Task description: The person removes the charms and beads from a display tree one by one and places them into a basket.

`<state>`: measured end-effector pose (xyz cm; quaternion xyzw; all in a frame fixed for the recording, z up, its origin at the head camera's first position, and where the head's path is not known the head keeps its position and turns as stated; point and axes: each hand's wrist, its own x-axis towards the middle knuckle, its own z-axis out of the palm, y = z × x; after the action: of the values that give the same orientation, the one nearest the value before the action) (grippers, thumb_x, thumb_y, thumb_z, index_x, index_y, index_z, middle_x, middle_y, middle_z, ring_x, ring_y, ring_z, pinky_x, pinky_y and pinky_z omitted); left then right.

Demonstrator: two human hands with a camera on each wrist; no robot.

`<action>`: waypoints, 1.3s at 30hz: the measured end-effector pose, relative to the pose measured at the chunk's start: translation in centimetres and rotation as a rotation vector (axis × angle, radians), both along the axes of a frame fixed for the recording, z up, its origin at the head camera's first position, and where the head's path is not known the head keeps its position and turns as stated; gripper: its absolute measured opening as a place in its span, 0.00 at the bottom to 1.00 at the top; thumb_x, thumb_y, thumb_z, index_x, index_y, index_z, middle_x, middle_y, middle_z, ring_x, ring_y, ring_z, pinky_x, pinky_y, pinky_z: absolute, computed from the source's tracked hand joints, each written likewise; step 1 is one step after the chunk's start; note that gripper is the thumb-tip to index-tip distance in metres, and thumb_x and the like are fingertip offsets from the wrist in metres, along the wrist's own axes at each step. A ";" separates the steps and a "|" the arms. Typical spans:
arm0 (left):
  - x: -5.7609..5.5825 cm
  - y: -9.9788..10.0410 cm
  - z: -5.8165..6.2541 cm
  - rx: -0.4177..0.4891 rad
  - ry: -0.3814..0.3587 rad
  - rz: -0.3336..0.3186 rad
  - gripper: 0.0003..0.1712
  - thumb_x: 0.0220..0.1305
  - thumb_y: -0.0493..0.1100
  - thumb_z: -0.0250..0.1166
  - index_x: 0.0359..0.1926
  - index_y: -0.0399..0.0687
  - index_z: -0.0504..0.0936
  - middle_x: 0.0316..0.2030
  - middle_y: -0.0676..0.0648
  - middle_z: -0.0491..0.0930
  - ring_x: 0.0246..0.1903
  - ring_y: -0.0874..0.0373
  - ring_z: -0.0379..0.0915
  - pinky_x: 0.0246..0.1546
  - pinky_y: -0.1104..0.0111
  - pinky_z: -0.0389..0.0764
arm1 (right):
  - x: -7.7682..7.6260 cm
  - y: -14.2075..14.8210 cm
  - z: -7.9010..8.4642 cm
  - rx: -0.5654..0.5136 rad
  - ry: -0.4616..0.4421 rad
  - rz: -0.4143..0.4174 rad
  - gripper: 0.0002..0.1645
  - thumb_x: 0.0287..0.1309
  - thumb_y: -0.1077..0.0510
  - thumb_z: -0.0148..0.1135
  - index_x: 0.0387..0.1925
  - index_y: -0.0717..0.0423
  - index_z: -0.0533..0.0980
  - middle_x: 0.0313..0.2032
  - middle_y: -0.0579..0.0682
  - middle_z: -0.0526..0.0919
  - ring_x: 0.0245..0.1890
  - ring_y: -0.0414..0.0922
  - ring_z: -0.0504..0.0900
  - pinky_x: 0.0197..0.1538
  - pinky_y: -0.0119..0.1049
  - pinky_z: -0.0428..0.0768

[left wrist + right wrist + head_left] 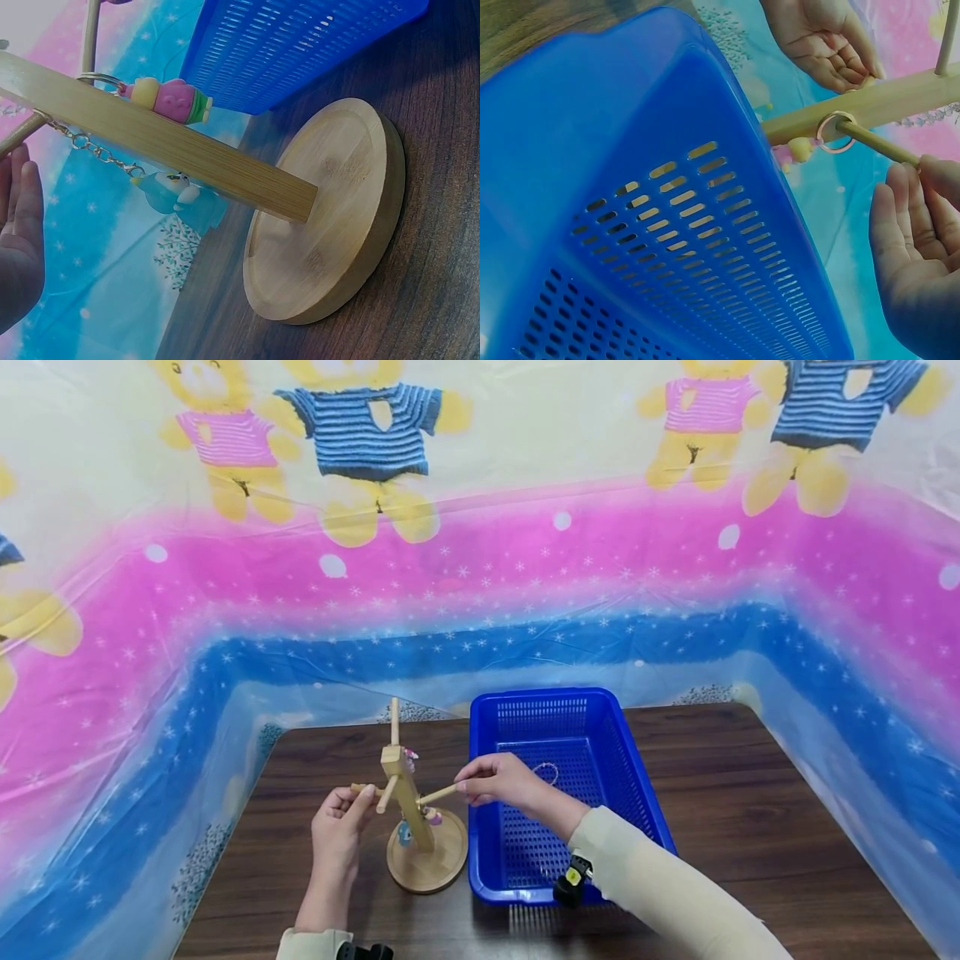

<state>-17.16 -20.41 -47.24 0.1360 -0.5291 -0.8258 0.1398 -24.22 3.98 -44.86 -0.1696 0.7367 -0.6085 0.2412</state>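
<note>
A wooden stand point(407, 793) with a round base point(427, 868) has several pegs on its upright post. My left hand point(337, 835) pinches the end of the left peg point(357, 787) between thumb and fingers. On the other side, my right hand point(504, 779) pinches the tip of the right peg point(881, 142). A pink-and-yellow figure keychain point(166, 99) hangs by its ring from that right peg, close to the post. From the left peg a blue figure keychain point(180, 196) dangles on a chain. Something small and pinkish point(409, 758) hangs near the post's top, partly hidden.
Right of the stand is a blue plastic basket point(647, 802) with slotted walls, under my right forearm. A small beaded loop point(556, 771) lies in it, partly behind the hand. Both stand on a dark wooden table point(735, 793); a printed cloth point(510, 560) surrounds its back and sides.
</note>
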 end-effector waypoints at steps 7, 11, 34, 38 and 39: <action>-0.4 0.0 0.2 -0.002 -0.026 0.007 0.18 0.69 0.27 0.61 0.24 0.50 0.74 0.24 0.59 0.84 0.24 0.70 0.79 0.27 0.81 0.83 | 0.4 -0.1 -0.1 0.007 0.026 0.050 0.13 0.66 0.62 0.66 0.47 0.69 0.82 0.34 0.58 0.87 0.32 0.37 0.86 0.46 0.40 0.92; -0.9 -0.2 0.4 0.011 -0.029 -0.010 0.17 0.70 0.27 0.60 0.25 0.48 0.75 0.25 0.58 0.85 0.27 0.68 0.83 0.31 0.78 0.88 | 1.0 -0.3 -0.1 0.003 0.032 0.072 0.13 0.65 0.62 0.66 0.46 0.70 0.83 0.36 0.62 0.88 0.33 0.40 0.87 0.46 0.40 0.92; -4.4 -0.1 0.5 -0.217 -0.016 -0.239 0.21 0.71 0.28 0.56 0.29 0.57 0.83 0.28 0.66 0.87 0.28 0.71 0.80 0.32 0.79 0.84 | 5.6 -4.0 -1.6 -0.151 0.070 0.052 0.12 0.62 0.67 0.68 0.43 0.76 0.82 0.39 0.72 0.88 0.32 0.48 0.90 0.40 0.34 0.92; -5.1 -0.4 0.8 -0.271 0.002 -0.315 0.23 0.70 0.26 0.57 0.26 0.58 0.83 0.28 0.66 0.86 0.29 0.71 0.80 0.33 0.78 0.84 | 5.8 -4.5 -1.6 -0.155 0.074 0.034 0.12 0.62 0.66 0.68 0.44 0.74 0.83 0.40 0.71 0.88 0.32 0.45 0.90 0.45 0.44 0.93; -5.3 -0.4 0.8 -0.280 0.004 -0.328 0.23 0.70 0.26 0.57 0.26 0.58 0.84 0.28 0.66 0.86 0.29 0.71 0.80 0.33 0.78 0.83 | 5.9 -4.6 -1.6 -0.156 0.073 0.031 0.12 0.63 0.66 0.68 0.44 0.74 0.83 0.40 0.71 0.88 0.31 0.40 0.89 0.46 0.44 0.93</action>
<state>-22.42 -20.80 -46.40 0.0254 -0.6534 -0.7562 0.0220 -18.35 -0.61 -46.47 -0.2212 0.6928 -0.6536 0.2093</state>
